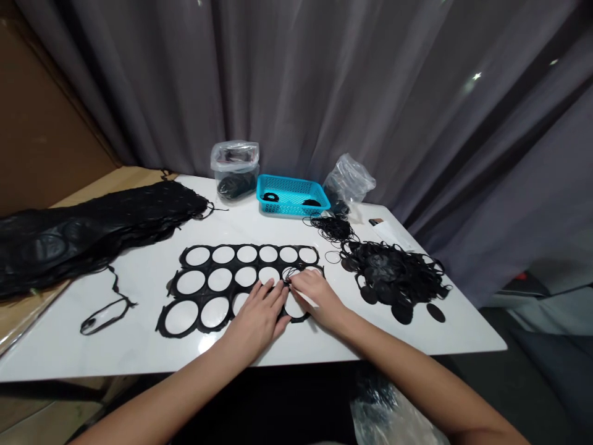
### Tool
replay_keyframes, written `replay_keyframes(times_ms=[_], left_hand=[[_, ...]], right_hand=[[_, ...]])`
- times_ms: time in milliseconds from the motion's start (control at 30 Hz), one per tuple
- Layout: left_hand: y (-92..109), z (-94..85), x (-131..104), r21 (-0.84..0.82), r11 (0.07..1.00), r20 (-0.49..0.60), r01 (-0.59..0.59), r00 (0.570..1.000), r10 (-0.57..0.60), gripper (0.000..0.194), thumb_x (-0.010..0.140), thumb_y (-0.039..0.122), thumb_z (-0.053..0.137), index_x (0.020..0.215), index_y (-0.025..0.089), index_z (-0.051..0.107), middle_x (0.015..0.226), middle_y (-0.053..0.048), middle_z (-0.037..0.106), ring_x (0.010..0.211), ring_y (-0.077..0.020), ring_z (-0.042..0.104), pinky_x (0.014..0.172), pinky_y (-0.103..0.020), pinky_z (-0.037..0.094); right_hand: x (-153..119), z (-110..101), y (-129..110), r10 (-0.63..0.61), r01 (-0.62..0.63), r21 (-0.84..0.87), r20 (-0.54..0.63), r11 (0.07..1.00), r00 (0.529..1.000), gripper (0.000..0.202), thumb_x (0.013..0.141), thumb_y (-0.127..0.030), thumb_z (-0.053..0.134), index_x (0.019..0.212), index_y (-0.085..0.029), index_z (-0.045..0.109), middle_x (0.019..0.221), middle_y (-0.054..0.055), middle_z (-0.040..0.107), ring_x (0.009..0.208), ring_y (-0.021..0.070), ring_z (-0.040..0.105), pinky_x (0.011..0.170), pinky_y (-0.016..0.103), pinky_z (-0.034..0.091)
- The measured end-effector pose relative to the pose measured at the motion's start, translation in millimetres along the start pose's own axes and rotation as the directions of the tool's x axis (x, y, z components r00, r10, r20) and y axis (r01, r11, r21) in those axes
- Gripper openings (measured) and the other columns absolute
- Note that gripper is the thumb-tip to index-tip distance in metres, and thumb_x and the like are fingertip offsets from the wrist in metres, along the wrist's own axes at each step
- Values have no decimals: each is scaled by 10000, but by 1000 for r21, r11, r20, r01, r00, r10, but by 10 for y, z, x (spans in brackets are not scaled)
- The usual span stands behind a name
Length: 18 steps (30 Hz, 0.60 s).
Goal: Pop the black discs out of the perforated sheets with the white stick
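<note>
A black rubber-like sheet with rows of large round holes lies flat on the white table. My left hand rests palm down over its front right part, fingers stretched out and slightly apart. Close beside it, my right hand has its fingers bent and drawn together at the sheet's right part. Thin black rings show at those fingertips, apparently pinched there. Both hands cover some of the holes.
Black discs and scraps form a pile at the right. Behind stand a blue basket, a clear plastic container and a plastic bag. Thin rings lie heaped near the basket. Black sheets are stacked left, near a loose strip.
</note>
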State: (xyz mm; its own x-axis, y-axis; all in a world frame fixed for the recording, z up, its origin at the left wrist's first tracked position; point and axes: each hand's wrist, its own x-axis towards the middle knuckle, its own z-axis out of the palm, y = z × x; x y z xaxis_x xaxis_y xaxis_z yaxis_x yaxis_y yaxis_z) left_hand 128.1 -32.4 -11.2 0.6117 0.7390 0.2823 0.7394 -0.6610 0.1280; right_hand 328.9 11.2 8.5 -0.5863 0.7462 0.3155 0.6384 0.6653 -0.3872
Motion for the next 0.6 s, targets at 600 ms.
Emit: replay_keyframes(times_ms=[600], left_hand=[[-254,-266,353,-15,998,52,-62,997,62,412,894,365,653,1242,149,606,1267,-135,645,1176,-326,582,975,-448,455]], right_hand=[[628,-314,743,504,-444,311,-148,841,851,232,811,-347,579,651,-221,468,636,-5,582,633,171,537,605,258,354]])
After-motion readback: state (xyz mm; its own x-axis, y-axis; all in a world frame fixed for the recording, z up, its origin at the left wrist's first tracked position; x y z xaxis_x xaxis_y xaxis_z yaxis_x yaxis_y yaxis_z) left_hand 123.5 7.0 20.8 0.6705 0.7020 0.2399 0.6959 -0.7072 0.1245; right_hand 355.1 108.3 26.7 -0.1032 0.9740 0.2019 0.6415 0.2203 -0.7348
